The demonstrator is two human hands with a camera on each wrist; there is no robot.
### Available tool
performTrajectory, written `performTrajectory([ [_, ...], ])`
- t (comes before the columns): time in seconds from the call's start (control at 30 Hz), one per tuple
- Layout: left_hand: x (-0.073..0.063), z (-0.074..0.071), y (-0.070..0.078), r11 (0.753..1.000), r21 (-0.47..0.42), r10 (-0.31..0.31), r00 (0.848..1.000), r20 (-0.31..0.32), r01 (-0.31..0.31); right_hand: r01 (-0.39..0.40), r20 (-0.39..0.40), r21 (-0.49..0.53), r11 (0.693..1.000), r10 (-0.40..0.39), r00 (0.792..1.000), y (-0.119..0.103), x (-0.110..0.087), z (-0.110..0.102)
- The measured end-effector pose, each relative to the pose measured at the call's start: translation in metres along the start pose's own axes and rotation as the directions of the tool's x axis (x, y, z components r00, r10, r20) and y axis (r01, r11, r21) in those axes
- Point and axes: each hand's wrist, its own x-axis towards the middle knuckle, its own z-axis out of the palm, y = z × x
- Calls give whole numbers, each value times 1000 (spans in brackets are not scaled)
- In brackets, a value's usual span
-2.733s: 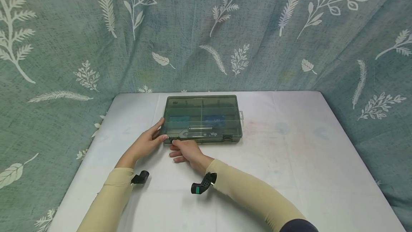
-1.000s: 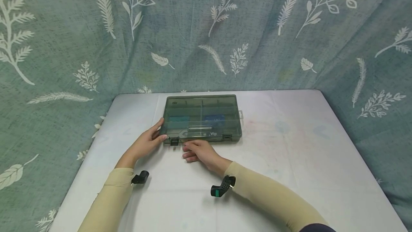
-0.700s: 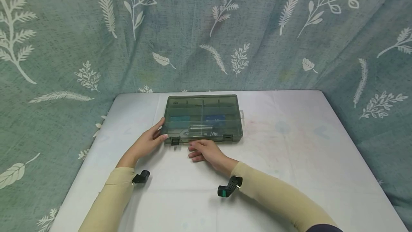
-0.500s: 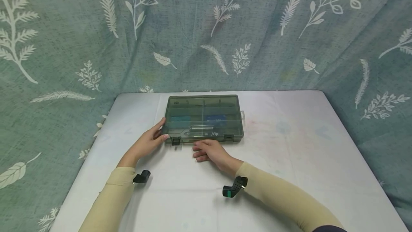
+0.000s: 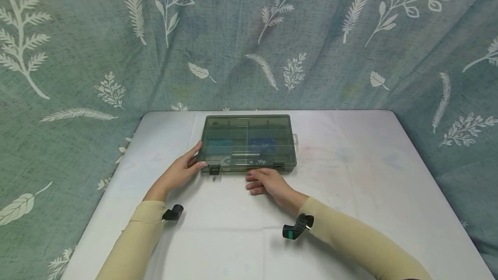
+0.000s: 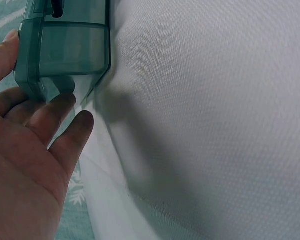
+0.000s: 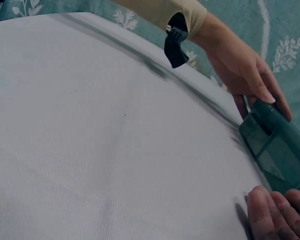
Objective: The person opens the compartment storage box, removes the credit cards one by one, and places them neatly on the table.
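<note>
A dark green see-through plastic storage box (image 5: 272, 132) lies flat with its lid down near the table's far edge. Through the lid show dividers, a teal item and a blue item. My left hand (image 5: 177, 174) holds the box's left end, thumb at the front corner, fingers along the side; the left wrist view shows this hand (image 6: 25, 150) too. My right hand (image 5: 272, 185) is at the front edge, fingers loosely bent, index and thumb at the rim. The left latch (image 5: 214, 170) sticks outward; the right latch (image 5: 278, 166) lies against the front, beside my right hand.
A white cloth covers the table (image 5: 369, 193). Behind and at both sides hangs a green leaf-patterned curtain (image 5: 233, 85). A small clear loop (image 5: 295, 139) juts from the box's right side. Each wrist bears a black camera mount.
My right hand has left the left latch, which now sticks outward, and has slid right along the front edge close to the right latch. My left hand and the box stay in place.
</note>
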Motion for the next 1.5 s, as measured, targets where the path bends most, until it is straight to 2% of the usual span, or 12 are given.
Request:
performTrajectory([
  [0.47,0,1,1,1000,13,-1,1000,-5,1,-8,-52,30,1000,9,999,1,-13,-25],
  [0.83,-1,2,4,1000,11,-6,1000,-11,6,-63,-119,46,997,68,991,-2,-20,-36],
  [1.07,-1,2,3,1000,5,-7,1000,-8,7,-86,-144,152,985,108,984,-5,-24,-40],
  [1.3,-1,2,2,1000,6,1,1000,-11,-1,-71,-139,299,952,118,983,-5,-25,-38],
  [1.5,-1,2,3,1000,12,8,1000,-13,-8,-57,-138,301,952,103,985,-5,-24,-37],
])
